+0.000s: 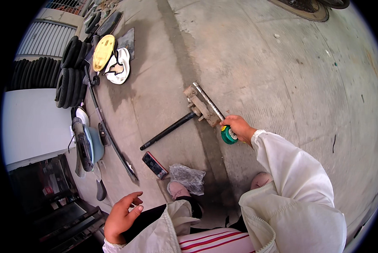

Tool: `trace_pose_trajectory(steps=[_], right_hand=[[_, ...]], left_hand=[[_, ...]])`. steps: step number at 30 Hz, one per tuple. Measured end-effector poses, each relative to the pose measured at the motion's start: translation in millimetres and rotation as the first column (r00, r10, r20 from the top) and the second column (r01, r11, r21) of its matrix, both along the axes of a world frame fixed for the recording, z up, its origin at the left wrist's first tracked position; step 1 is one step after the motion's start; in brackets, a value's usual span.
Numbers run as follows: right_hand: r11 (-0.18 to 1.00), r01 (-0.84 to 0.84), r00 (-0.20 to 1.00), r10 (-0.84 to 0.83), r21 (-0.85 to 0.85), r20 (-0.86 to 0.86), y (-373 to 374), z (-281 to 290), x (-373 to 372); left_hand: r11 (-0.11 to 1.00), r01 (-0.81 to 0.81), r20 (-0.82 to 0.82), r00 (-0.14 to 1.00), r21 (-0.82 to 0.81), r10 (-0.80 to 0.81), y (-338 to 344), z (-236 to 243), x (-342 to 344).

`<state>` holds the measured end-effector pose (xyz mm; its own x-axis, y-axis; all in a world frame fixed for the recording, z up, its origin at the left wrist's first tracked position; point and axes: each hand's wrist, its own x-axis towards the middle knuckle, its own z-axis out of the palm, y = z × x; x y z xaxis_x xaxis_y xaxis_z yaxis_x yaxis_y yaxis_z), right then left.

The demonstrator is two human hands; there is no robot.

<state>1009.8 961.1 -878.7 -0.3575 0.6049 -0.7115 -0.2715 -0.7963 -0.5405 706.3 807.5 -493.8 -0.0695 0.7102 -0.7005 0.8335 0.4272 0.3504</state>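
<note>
My right hand [238, 127] is closed around a rounded green tape measure [229, 135]. Its fingers are at the near end of a worn metal rod [208, 101]; whether they grip the rod too, I cannot tell. Beside that rod a rusty metal clamp-like block [199, 104] rests on the concrete, with a black bar [168, 131] running from it toward the lower left. My left hand [122, 217] hovers at the lower left with loosely curled fingers apart, holding nothing.
A phone [155, 165] and crumpled clear plastic [188, 178] lie near my feet. Along the left are a long dark pole [106, 126], a light blue basin [95, 143], a yellow oval lid [104, 52], a white cap [118, 66] and stacked tires [67, 86]. A wheel [305, 7] stands at the top right.
</note>
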Motion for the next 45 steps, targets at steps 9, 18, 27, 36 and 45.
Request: trace_pose_trajectory(steps=[9,18,27,36,45], right_hand=[[0.995,0.095,0.994,-0.096,-0.018,-0.046,-4,7,22],[0.999,-0.009,0.997,0.012,-0.044,0.074,-38,17,44],[0.999,0.021,0.998,-0.018,-0.048,0.054,-58,30,55],[0.996,0.085,0.996,-0.085,-0.004,-0.028,-67,43,70],[0.965,0.243,0.969,-0.246,-0.094,-0.022,-83,46,86]], left_hand=[[1.000,-0.006,-0.001,1.000,-0.008,0.006,-2,3,-2],[0.999,0.029,0.008,1.000,0.017,-0.029,-1,5,-7],[0.995,0.051,0.047,0.997,0.089,-0.056,2,5,-3],[0.975,0.067,0.261,0.958,0.212,-0.122,96,-89,-12],[0.970,-0.123,0.106,0.989,0.209,0.103,272,-296,43]])
